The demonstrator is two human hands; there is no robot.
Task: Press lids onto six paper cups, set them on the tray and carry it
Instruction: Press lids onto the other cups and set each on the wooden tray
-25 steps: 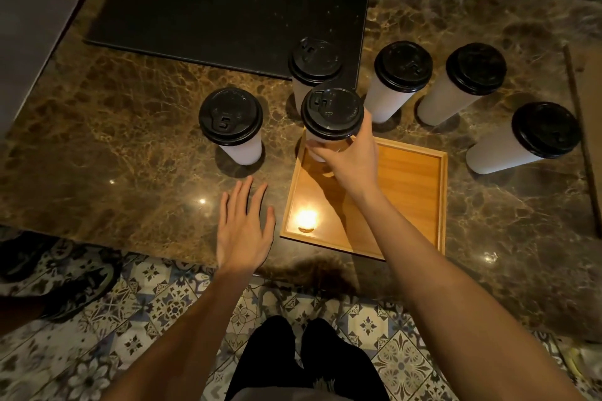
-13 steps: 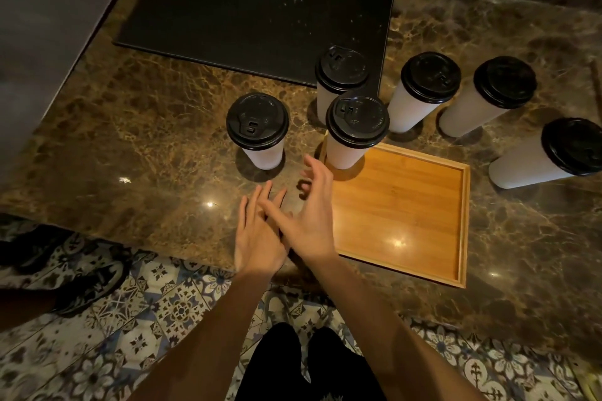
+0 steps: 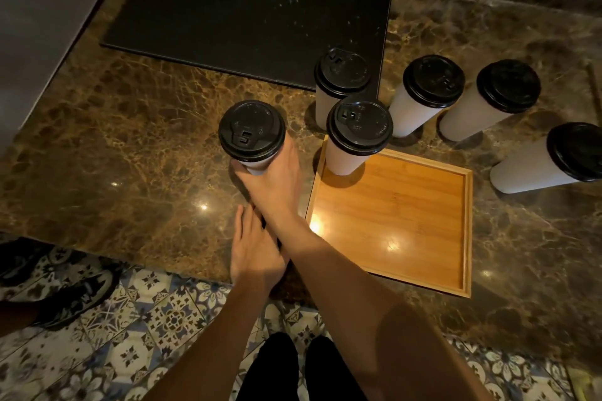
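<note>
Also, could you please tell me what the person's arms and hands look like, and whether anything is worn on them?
The left forearm and right forearm are bare, with no sleeves in view. The left hand and right hand wear no gloves, and no watch, bracelet or ring is visible.

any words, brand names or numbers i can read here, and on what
Nothing can be read.
held cup's lid: embossed marks, too small to read
tray cup's lid: raised lettering near the rim, too blurred to read
wooden tray: no print shows
</note>
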